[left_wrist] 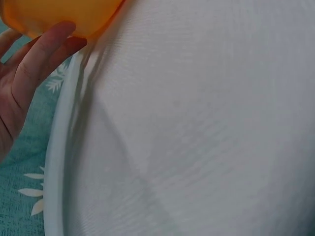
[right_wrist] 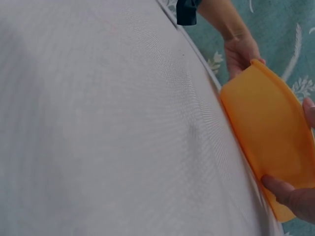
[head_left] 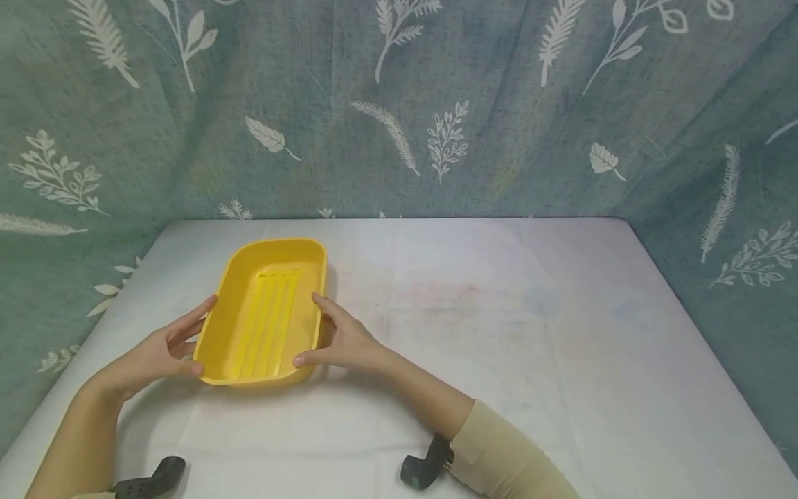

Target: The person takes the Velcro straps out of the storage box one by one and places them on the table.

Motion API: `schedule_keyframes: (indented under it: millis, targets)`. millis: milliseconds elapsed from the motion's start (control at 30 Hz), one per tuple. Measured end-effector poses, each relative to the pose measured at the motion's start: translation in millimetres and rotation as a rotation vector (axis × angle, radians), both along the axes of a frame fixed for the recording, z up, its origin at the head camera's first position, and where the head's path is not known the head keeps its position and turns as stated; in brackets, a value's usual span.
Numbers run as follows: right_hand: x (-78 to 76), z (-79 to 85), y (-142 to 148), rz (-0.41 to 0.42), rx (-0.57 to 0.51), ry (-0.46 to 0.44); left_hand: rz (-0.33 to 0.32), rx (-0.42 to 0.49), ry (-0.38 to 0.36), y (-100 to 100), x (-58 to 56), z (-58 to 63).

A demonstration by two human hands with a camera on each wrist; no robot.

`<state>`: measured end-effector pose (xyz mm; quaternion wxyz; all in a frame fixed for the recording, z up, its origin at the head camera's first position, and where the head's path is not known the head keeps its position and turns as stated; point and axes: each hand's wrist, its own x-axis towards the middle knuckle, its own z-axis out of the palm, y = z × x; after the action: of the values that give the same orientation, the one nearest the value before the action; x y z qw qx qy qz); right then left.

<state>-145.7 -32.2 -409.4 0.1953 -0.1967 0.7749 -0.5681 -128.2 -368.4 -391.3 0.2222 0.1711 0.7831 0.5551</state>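
A yellow plastic tray (head_left: 274,326), rectangular with rounded corners and raised ribs along its floor, is over the left part of the table, its inside facing the head camera. My left hand (head_left: 149,357) holds its left side, fingers spread along the wall and thumb at the near corner. At the opposite side my right hand (head_left: 352,339) grips the rim between thumb and fingers. In the left wrist view, left fingers (left_wrist: 37,61) press against the tray's outer wall (left_wrist: 93,17). The right wrist view shows the tray's outside (right_wrist: 266,123) between both hands, right thumb (right_wrist: 278,189) against it.
A white cloth with faint stains covers the table (head_left: 499,346). Behind and beside it hangs a green-blue curtain (head_left: 312,138) with white leaf prints. Dark wrist-worn devices (head_left: 427,464) sit by both forearms.
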Motion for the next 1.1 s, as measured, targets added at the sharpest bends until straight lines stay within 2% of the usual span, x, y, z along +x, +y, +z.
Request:
schedule_keyframes:
  millis: [200, 467, 767, 867, 1100]
  targets:
    - [0.0, -0.8, 2.3, 0.015, -0.069, -0.051, 0.015, 0.015, -0.014, 2.0, -0.3, -3.5]
    - [-2.1, -1.8, 6.8, 0.014, -0.106, -0.085, 0.053, -0.005, -0.009, 6.7, -0.3, -6.9]
    - [-3.8, -3.3, 13.2, 0.000, -0.173, -0.143, 0.013, 0.042, 0.001, 9.7, -7.4, -11.7]
    - [-4.8, -3.6, 14.3, -0.003, -0.200, -0.158, 0.035, 0.027, 0.008, 11.6, -8.2, -12.1]
    - [-2.9, -3.7, 15.9, -0.015, -0.230, -0.183, 0.073, 0.039, 0.019, 18.1, -0.3, -13.5]
